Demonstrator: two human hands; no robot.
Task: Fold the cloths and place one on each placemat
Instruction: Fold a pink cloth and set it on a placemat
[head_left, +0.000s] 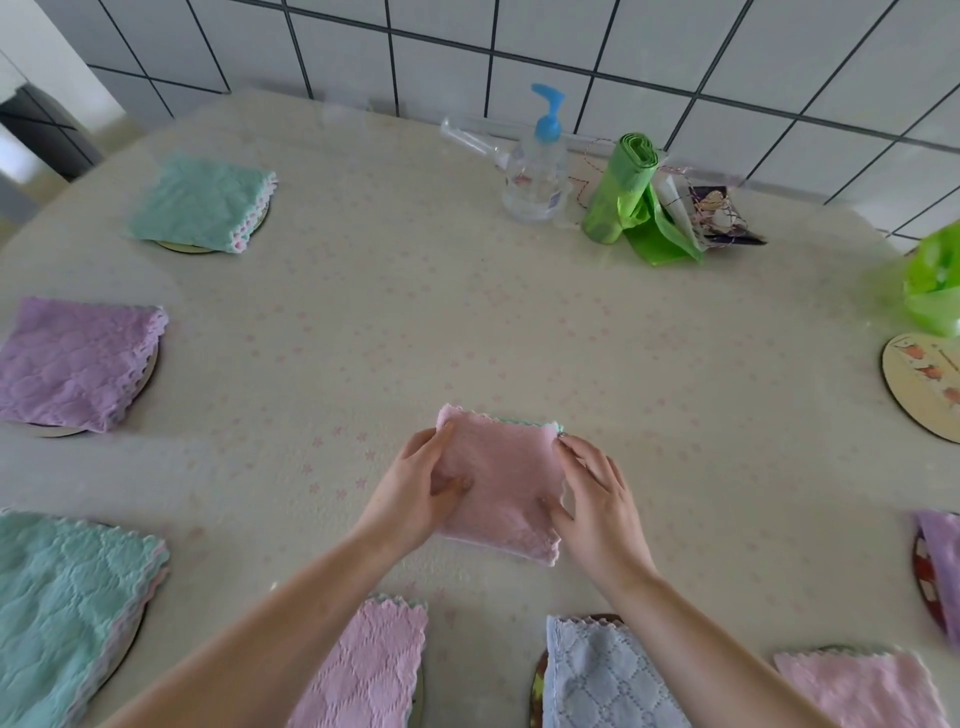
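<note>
A folded pink cloth (501, 475) lies on the table in front of me. My left hand (415, 493) holds its left edge, thumb on top and fingers along the side. My right hand (597, 504) holds its right edge the same way. Folded cloths lie on round placemats around the table: a teal cloth (202, 202) far left, a purple cloth (72, 364) left, a teal cloth (62, 613) near left, a pink cloth (369, 670), a blue cloth (602, 680), a pink cloth (857, 686) and a purple cloth (943, 556) at the right edge. One bare placemat (922, 387) sits far right.
At the back stand a clear pump bottle (537, 171) with a blue top, a roll of green bags (621, 192) and a dark packet (722, 218). A green bag (935, 286) sits at the right edge. A tiled wall (571, 41) runs behind the table.
</note>
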